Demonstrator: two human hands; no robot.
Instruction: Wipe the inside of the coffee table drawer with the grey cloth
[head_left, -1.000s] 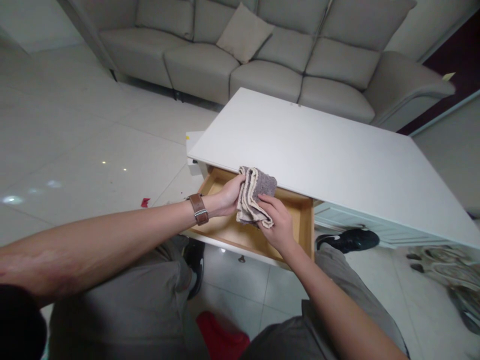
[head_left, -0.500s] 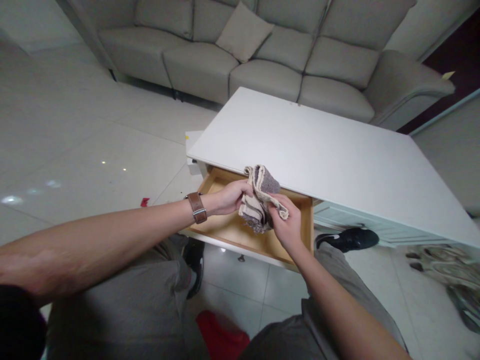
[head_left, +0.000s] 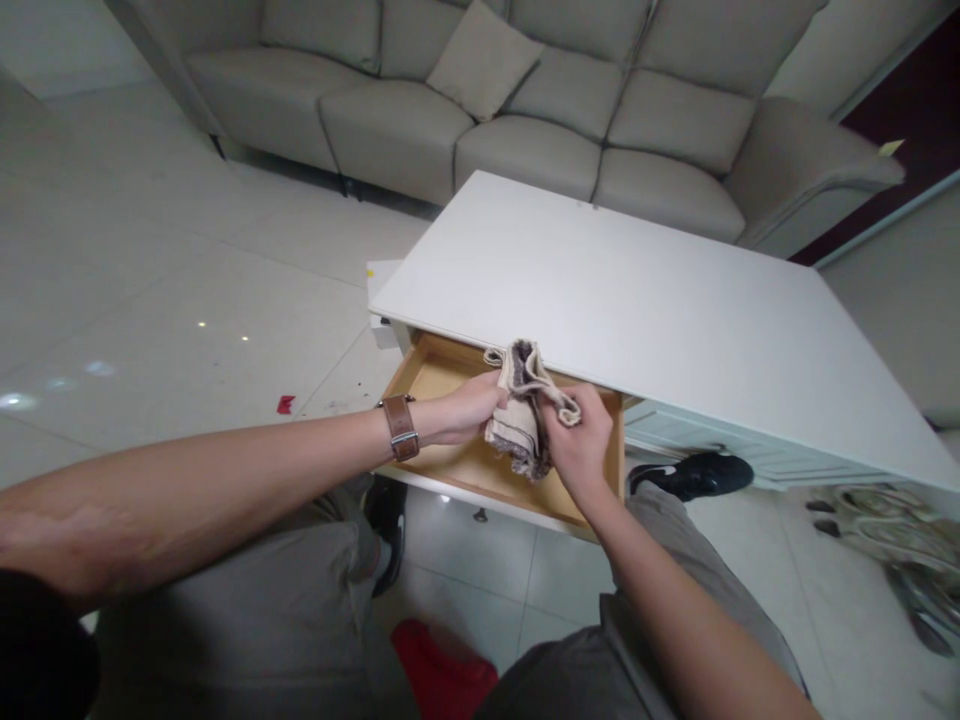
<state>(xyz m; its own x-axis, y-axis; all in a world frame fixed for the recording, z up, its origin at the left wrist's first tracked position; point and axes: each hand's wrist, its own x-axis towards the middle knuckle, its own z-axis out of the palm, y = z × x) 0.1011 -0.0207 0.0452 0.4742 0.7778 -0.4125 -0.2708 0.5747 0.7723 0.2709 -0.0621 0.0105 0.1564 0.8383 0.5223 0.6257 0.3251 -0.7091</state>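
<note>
A folded cloth point(head_left: 517, 420), beige and grey-brown with a fringed lower edge, is held between both hands above an open wooden drawer point(head_left: 442, 470). My left hand point(head_left: 474, 405) grips its left side, fingers closed, with a brown-strapped watch on that wrist. On the other side my right hand point(head_left: 581, 435) is closed around the cloth, close to a folded edge that sticks out to the right. The hands and cloth cover much of the drawer's inside.
The drawer juts from a white coffee table point(head_left: 637, 300), with a grey sofa point(head_left: 405, 120) behind it. A white box point(head_left: 384, 272) stands by the table's left end. Below lie a red object point(head_left: 442, 675) and a small red scrap point(head_left: 285, 404). Shoes point(head_left: 892, 540) sit at right.
The cloth has been squeezed narrower and lowered slightly, its grey top part no longer spread out. Both hands have come a little closer together around it.
</note>
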